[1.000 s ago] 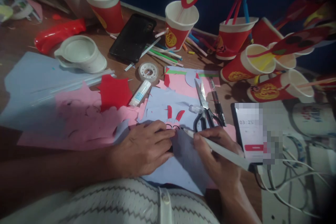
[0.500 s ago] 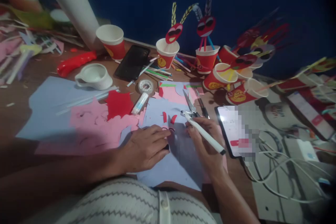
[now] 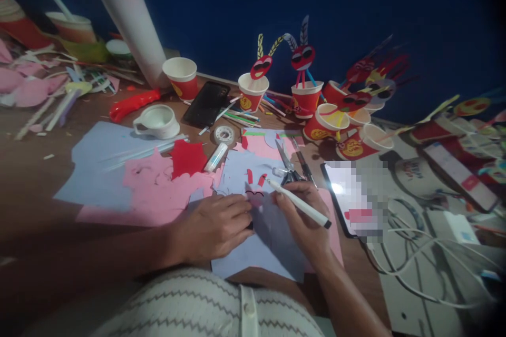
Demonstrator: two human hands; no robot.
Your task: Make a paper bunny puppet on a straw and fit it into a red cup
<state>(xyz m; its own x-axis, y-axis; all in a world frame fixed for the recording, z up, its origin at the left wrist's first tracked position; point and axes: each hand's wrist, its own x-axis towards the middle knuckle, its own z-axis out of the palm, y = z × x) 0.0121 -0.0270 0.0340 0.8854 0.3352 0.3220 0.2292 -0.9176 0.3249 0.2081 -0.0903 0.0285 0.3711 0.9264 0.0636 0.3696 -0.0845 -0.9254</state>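
Observation:
My right hand (image 3: 306,221) is closed around a white marker (image 3: 302,205). The marker's tip meets one of two small red paper strips (image 3: 262,179), which lies on a sheet of blue paper (image 3: 272,245). My left hand (image 3: 219,226) rests palm down on that sheet with curled fingers. A small black object (image 3: 250,225) shows at its fingertips; its kind is unclear. Just above those fingers is a small pinkish paper piece (image 3: 255,199) with dark curved lines, partly covered by them. Scissors (image 3: 288,160) and a dark pen (image 3: 303,160) lie beyond my right hand.
Pink paper (image 3: 158,184), red paper (image 3: 190,160), a glue stick (image 3: 216,157) and a tape roll (image 3: 224,135) lie on the left. Farther back are a mug (image 3: 158,121), a black phone (image 3: 206,105) and paper cups (image 3: 253,89) with paper figures. A lit phone (image 3: 336,195) and cables are right.
The marker tip has come down and left from above the paper onto the right red strip. My left fingers have drawn back slightly, showing more of the pinkish piece. The view has shifted.

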